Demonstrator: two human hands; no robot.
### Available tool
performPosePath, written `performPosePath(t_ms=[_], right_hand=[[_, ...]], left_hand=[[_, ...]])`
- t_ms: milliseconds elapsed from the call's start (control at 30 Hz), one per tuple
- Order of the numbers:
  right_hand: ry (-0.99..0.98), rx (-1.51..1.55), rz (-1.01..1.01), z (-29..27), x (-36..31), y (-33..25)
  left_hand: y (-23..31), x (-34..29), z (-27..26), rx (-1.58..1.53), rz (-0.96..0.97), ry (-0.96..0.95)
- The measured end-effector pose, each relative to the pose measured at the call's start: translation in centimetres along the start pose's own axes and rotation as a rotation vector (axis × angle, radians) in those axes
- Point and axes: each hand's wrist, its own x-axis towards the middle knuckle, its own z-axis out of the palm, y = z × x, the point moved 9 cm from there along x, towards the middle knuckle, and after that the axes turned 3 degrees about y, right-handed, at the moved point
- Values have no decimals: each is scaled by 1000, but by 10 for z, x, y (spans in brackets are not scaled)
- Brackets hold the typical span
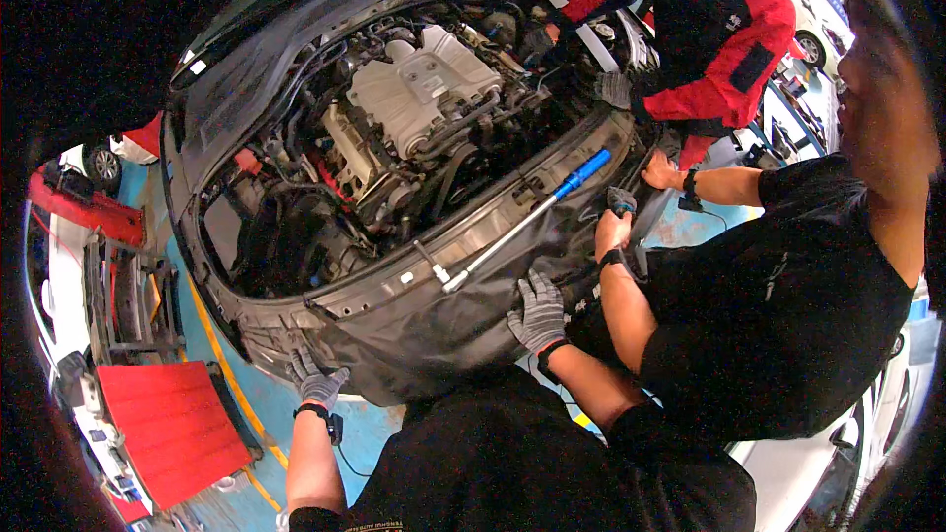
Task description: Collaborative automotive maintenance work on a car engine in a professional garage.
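Observation:
My left hand, in a grey knit glove, rests with fingers spread at the front left corner of the car. Further right, my right hand, gloved the same way, lies fingers apart on a black protective cover draped over the car's front. Neither hand holds anything. Just beyond my right hand, a long wrench with a blue handle and chrome shaft lies slantwise on the front edge of the engine bay. Past it, the engine with its silver-grey top sits exposed under the raised hood.
On my right, a co-worker in black leans in, a small tool in one bare hand. At the far right, a person in red and black reaches in with gloved hands. A red-topped cart stands at left.

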Motion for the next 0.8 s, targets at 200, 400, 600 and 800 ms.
performPosePath(t_ms=[200,400,600,800], right_hand=[[21,-27,-5,-8,-3,-12],[265,-1242,-369,43,170,-22],[405,-1544,-1319,30,77,-179],[513,-1353,-1194,38,79,-160]], left_hand=[[-5,-7,4,-4,-28,-29],[14,9,-1,0,57,-20],[-10,-5,11,-1,26,-33],[29,15,-11,-105,310,92]])
